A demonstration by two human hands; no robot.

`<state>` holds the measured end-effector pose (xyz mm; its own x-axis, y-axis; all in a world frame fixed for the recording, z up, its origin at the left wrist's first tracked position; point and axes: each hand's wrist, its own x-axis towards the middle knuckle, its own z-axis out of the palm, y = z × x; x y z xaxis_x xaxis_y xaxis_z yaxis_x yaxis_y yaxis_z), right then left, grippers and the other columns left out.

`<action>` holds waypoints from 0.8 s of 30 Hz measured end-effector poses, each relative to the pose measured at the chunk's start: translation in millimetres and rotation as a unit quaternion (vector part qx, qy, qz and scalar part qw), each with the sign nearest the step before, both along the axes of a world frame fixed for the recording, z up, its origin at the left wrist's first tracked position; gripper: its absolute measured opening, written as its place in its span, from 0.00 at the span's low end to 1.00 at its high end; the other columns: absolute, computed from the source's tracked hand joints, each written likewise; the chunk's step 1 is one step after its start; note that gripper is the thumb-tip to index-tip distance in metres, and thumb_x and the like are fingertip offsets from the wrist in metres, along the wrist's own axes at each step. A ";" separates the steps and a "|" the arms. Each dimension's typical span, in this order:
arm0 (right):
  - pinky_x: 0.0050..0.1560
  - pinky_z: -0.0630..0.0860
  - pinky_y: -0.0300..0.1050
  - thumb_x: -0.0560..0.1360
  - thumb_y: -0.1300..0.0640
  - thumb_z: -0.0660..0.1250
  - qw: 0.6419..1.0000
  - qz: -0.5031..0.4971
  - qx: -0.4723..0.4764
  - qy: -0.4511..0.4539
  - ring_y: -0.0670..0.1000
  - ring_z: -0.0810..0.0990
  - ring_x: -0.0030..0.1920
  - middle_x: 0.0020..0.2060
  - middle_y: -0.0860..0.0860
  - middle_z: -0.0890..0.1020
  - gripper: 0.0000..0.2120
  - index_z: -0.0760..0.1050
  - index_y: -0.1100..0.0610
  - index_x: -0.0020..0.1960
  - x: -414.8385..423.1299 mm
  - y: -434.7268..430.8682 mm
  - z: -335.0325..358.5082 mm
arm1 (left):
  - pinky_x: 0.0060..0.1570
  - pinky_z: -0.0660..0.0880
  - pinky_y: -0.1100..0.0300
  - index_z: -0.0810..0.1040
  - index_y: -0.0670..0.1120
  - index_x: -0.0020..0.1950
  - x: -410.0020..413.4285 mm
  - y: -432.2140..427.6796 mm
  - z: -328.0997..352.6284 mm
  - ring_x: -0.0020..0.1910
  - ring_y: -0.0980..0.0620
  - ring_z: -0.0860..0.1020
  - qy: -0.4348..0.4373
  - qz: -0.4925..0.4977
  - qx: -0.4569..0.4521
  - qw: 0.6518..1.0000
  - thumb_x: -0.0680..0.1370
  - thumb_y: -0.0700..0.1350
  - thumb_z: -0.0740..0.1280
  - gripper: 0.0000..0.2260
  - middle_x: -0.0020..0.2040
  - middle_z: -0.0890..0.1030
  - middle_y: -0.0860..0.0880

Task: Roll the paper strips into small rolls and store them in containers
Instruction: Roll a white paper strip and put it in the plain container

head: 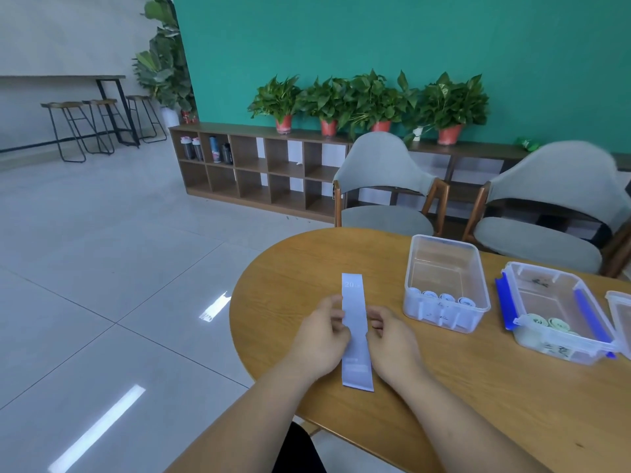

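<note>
A clear open tub (pixel 444 240) is holding four pale blue rolls (pixel 440 298) along its near wall. The blue-latched tub (pixel 543 269) beside it is holding what seem to be pale green rolls (pixel 546 324). A pale blue paper strip (pixel 355 349), printed "20" at its far end, is stretching lengthwise over the wooden table (pixel 478 387). The left hand (pixel 321 332) and right hand (pixel 392 339) are pinching its long edges at mid-length.

This is looking like an office lounge: potted plants (pixel 450 104) are lining a low shelf (pixel 239 128), stools (pixel 63 105) are standing at a high counter (pixel 61 77), and grey chairs (pixel 382 165) are facing the desk (pixel 444 387).
</note>
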<state>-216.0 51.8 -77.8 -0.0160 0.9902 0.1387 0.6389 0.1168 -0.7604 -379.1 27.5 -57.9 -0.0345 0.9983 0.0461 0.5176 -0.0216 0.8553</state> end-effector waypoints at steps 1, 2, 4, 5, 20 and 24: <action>0.61 0.74 0.38 0.77 0.64 0.64 1.000 0.005 0.012 -0.005 0.46 0.81 0.60 0.61 0.46 0.83 0.21 0.78 0.52 0.68 6.3 -8.3 -1.5 | 0.59 0.79 0.56 0.71 0.56 0.74 -1.5 -9.4 -3.3 0.53 0.59 0.81 0.007 -0.018 0.020 1.000 0.77 0.43 0.67 0.25 0.59 0.80 0.58; 0.58 0.73 0.36 0.77 0.64 0.65 0.999 0.010 0.028 -0.019 0.45 0.81 0.59 0.59 0.45 0.84 0.19 0.80 0.51 0.65 12.6 -16.3 -4.1 | 0.59 0.78 0.58 0.73 0.57 0.72 -3.7 -18.5 -7.6 0.55 0.60 0.80 0.025 -0.040 0.040 0.998 0.77 0.45 0.69 0.23 0.59 0.80 0.60; 0.55 0.71 0.35 0.76 0.62 0.67 0.996 0.027 0.062 -0.054 0.45 0.80 0.57 0.55 0.42 0.84 0.16 0.83 0.49 0.60 24.0 -30.1 -11.5 | 0.61 0.74 0.64 0.77 0.59 0.66 -7.5 -34.9 -15.7 0.60 0.62 0.77 0.096 -0.092 0.070 0.989 0.76 0.50 0.71 0.18 0.59 0.78 0.63; 0.55 0.71 0.36 0.76 0.61 0.68 0.994 0.040 0.077 -0.070 0.45 0.79 0.57 0.54 0.40 0.83 0.15 0.83 0.48 0.59 28.9 -35.5 -15.1 | 0.63 0.72 0.65 0.78 0.59 0.63 -9.4 -40.8 -18.8 0.62 0.62 0.75 0.136 -0.113 0.092 0.980 0.76 0.52 0.71 0.16 0.59 0.78 0.64; 0.61 0.72 0.33 0.74 0.49 0.75 0.968 0.128 0.198 -0.082 0.39 0.76 0.60 0.54 0.33 0.81 0.08 0.84 0.45 0.53 45.7 -57.1 -28.6 | 0.60 0.74 0.62 0.87 0.53 0.50 -3.7 -48.6 -34.8 0.59 0.62 0.77 0.153 -0.091 0.227 0.957 0.77 0.50 0.75 0.04 0.56 0.83 0.61; 0.59 0.75 0.38 0.72 0.50 0.77 0.968 0.132 0.196 -0.084 0.40 0.77 0.58 0.52 0.33 0.82 0.07 0.85 0.45 0.50 46.7 -56.1 -31.0 | 0.58 0.74 0.64 0.86 0.53 0.49 -2.3 -48.5 -40.0 0.56 0.61 0.77 0.125 -0.064 0.240 0.961 0.75 0.48 0.77 0.05 0.50 0.83 0.61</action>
<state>-169.4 -4.4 -108.8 -0.3167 0.8205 0.4759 0.6581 0.5514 -0.5127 -381.5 -21.0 -97.9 0.1595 0.8557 0.4922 0.6721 -0.4593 0.5808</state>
